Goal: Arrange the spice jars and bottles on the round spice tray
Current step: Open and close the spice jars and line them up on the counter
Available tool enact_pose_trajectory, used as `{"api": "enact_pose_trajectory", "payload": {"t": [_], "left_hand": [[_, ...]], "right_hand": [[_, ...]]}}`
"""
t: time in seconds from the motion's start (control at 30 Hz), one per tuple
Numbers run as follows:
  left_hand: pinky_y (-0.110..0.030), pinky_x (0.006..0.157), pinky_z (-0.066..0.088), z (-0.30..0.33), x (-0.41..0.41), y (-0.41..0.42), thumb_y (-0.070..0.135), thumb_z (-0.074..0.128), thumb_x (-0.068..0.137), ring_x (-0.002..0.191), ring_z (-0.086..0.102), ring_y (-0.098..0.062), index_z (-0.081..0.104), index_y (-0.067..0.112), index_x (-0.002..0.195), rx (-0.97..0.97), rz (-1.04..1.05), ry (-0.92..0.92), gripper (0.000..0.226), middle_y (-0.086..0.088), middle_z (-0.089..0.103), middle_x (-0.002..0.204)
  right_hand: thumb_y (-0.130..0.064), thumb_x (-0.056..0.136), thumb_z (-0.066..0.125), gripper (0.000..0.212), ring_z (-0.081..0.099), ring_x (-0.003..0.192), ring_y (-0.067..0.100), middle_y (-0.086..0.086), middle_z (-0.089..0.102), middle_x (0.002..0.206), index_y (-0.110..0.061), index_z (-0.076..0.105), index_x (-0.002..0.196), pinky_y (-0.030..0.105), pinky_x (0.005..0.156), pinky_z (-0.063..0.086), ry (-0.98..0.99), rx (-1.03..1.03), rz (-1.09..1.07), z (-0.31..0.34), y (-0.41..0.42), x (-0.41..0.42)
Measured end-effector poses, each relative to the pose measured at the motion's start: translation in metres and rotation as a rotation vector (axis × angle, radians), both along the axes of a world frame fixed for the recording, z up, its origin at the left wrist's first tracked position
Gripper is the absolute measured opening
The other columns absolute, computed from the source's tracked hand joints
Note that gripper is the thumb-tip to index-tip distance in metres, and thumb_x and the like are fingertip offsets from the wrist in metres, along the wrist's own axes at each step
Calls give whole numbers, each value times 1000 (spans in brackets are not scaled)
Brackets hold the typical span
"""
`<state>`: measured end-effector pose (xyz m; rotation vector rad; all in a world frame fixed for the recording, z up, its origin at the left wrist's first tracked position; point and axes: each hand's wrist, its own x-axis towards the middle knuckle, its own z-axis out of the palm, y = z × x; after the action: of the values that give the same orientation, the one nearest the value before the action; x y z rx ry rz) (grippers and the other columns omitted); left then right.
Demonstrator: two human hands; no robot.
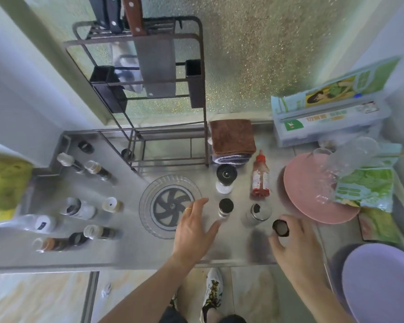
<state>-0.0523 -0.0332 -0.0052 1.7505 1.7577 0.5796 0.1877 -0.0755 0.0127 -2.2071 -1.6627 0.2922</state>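
The clear round spice tray (147, 197) with a dark pinwheel centre lies on the steel counter and holds nothing. My left hand (195, 231) hovers open over its right edge, fingers spread, just left of a small black-capped jar (225, 209). My right hand (292, 241) grips another black-capped jar (280, 228) near the front edge. Between them stands a squat glass jar (259, 212). Behind are a black-topped grinder (226, 179) and a red sauce bottle (260, 177) lying flat. Several more jars (89, 209) stand to the left of the tray.
A dark wire knife rack (149, 94) stands behind the tray, a folded brown cloth (232, 137) beside it. On the right are a pink plate (313, 197) with clear glasses, green packets (369, 187) and a purple plate (383, 283). A yellow-green cloth (5, 185) lies far left.
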Motion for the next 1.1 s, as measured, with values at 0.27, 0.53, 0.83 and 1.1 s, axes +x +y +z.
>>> {"api": "enact_pose_trajectory", "payload": {"t": [0.27, 0.53, 0.83, 1.1], "left_hand": [[-29, 83, 53, 42, -97, -31, 40, 63, 94, 106, 63, -15, 52, 26, 123, 119, 178, 7, 34, 8, 64, 116], [-35, 83, 53, 32, -228, -71, 31, 69, 91, 101, 63, -19, 58, 21, 121, 76, 484, 43, 34, 2, 64, 113], [-28, 84, 47, -1, -291, -65, 34, 80, 80, 107, 62, -20, 56, 19, 123, -13, 543, -7, 51, 1, 64, 116], [-26, 72, 41, -39, -294, -35, 20, 74, 78, 96, 68, -23, 61, 17, 113, -118, 485, -91, 38, 0, 72, 101]], "right_hand": [[-26, 83, 76, 37, 60, 91, 21, 1, 57, 105, -18, 62, 116, 28, 72, 49, 149, 24, 352, 42, 32, -150], [-25, 84, 76, 32, 62, 95, 26, 4, 57, 106, -18, 63, 113, 37, 78, 53, 228, -64, 583, 38, 32, -308], [-19, 77, 80, 40, 60, 95, 18, -3, 54, 104, -20, 55, 108, 32, 81, 51, 360, -156, 594, 22, 32, -388], [-32, 78, 79, 30, 60, 87, 5, -12, 64, 95, -27, 63, 103, 21, 78, 50, 396, -111, 558, 9, 38, -406]]}}
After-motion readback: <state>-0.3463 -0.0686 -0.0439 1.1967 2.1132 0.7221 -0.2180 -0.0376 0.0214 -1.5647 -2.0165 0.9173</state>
